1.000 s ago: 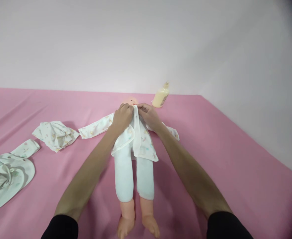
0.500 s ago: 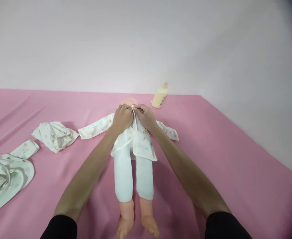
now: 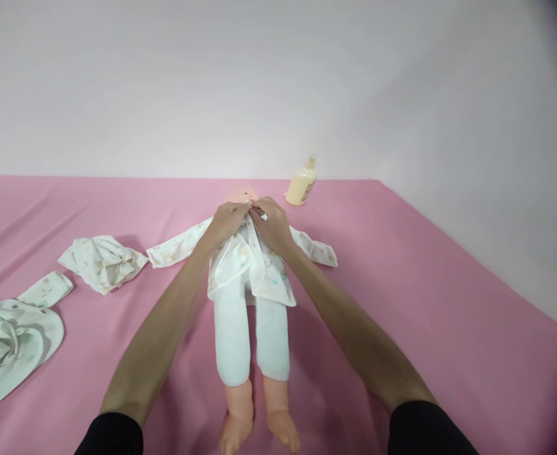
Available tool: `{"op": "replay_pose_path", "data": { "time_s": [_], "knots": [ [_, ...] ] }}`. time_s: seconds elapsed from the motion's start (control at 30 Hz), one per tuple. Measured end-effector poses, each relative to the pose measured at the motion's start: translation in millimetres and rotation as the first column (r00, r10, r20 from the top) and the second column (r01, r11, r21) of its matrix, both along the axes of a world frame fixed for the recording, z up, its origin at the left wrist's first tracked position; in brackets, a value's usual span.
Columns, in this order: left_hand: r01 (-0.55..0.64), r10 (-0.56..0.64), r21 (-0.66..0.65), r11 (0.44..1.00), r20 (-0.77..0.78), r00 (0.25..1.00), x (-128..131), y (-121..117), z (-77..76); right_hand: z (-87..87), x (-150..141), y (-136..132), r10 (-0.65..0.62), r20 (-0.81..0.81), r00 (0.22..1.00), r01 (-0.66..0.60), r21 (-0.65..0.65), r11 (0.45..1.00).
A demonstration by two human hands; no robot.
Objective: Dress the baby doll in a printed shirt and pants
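Note:
A baby doll (image 3: 236, 404) lies on its back, feet toward me, its head mostly hidden behind my hands. It wears a white printed baby jacket (image 3: 273, 281) with both sleeves spread out; the front hangs apart below the chest. My left hand (image 3: 229, 222) pinches the jacket's edge at the neck. Right beside it, my right hand (image 3: 271, 222) pinches the other edge at the collar, the fingertips of both hands almost meeting. Whatever fastening is between the fingers is too small to make out. White cloth covers the doll's legs down to the shins.
A pump bottle (image 3: 301, 184) of pale yellow liquid stands beyond the doll, near the far edge of the pink sheet (image 3: 401, 303). To the left lie a crumpled printed cloth (image 3: 105, 262) and another printed baby garment (image 3: 26, 328). A pale wall rises behind.
My left hand has flattened from a curled grip, its fingers reaching toward the right hand at the collar. The jacket's left front flap has folded open more. The view has shifted slightly.

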State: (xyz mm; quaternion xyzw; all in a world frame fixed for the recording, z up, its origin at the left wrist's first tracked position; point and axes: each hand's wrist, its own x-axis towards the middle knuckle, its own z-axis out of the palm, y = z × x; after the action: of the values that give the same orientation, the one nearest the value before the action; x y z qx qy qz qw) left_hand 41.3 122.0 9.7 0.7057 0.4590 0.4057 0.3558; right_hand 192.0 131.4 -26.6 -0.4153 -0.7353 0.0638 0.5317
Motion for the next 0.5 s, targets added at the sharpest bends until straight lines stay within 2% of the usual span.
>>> {"op": "replay_pose_path", "data": {
  "time_s": [0.17,0.37,0.5],
  "knots": [
    [-0.045,0.055,0.122,0.991,-0.087,0.995,2.0,5.4,-3.4,0.6,0.3,-0.9,0.02,0.036,0.999,-0.021,0.037,0.999],
    [-0.105,0.127,0.148,0.983,-0.148,0.981,3.1,6.5,-3.7,0.9,2.7,0.1,0.095,-0.015,0.995,-0.095,-0.001,0.995],
    [-0.124,0.145,0.161,0.979,-0.124,0.982,2.9,9.5,-7.4,3.3,3.5,-0.6,0.127,-0.082,0.989,-0.131,-0.05,0.99]
  ]
}}
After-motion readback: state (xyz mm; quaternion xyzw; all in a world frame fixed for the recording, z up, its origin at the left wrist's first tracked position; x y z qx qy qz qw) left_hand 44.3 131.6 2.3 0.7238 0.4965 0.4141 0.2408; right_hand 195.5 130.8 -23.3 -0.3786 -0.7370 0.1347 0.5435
